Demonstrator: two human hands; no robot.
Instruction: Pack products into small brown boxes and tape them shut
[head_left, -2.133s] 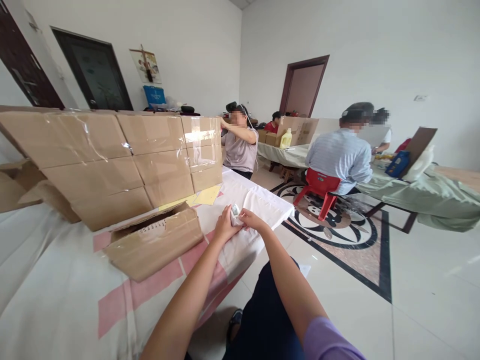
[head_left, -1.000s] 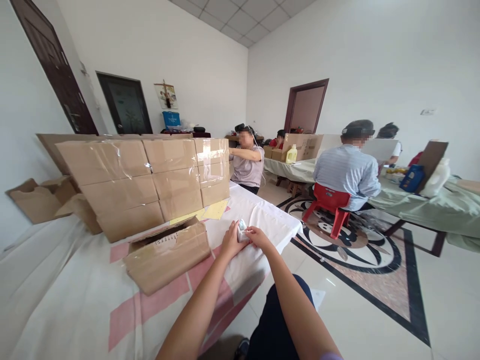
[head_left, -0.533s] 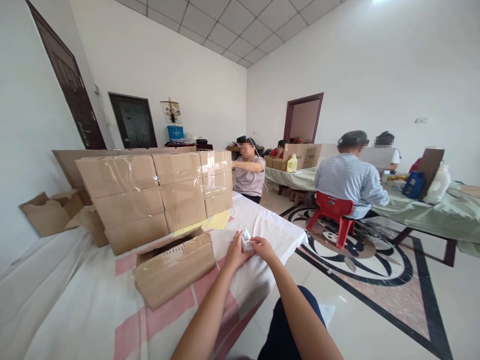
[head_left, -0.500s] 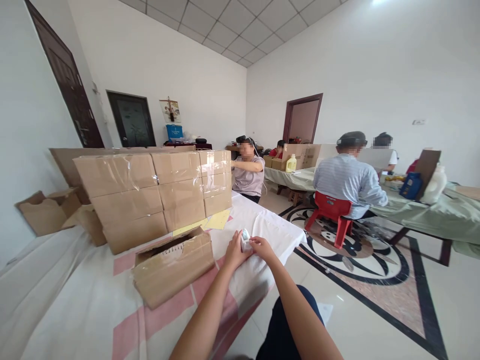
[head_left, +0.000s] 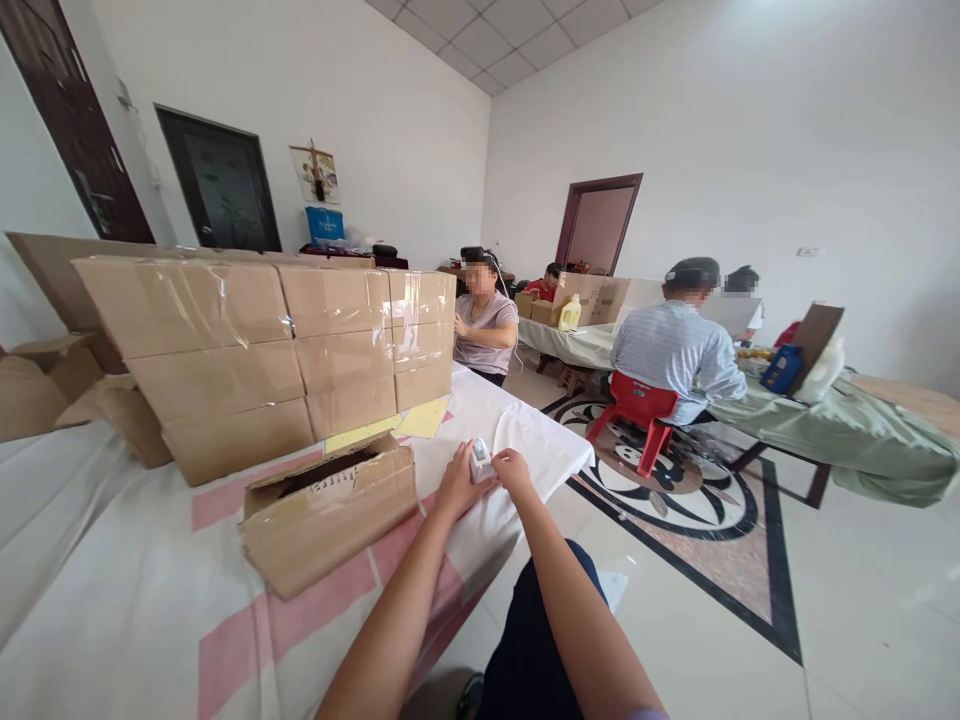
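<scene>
Near the table's right edge, my left hand (head_left: 459,482) is wrapped round a small white box (head_left: 481,462), holding it from its left side. Something pale grey-green shows at the top of the box; what it is, I cannot make out. My right hand (head_left: 511,471) is at the box's right side, its fingers pinched together against it. Whether a flap or some small part is between those fingertips is too small to tell. Left of my hands lies an open long cardboard box (head_left: 334,515) on the tablecloth (head_left: 150,570).
Stacked taped cartons (head_left: 345,365) stand behind the open box, with yellow sheets (head_left: 422,418) beside them. A person (head_left: 487,325) sits past the table's far edge. Another sits on a red chair (head_left: 637,400) by a green-covered table (head_left: 885,440). Open cartons (head_left: 45,385) are at far left.
The view has shifted, so the scene appears further left and slightly higher. Both hands still hold the small white box, which now appears more upright.
</scene>
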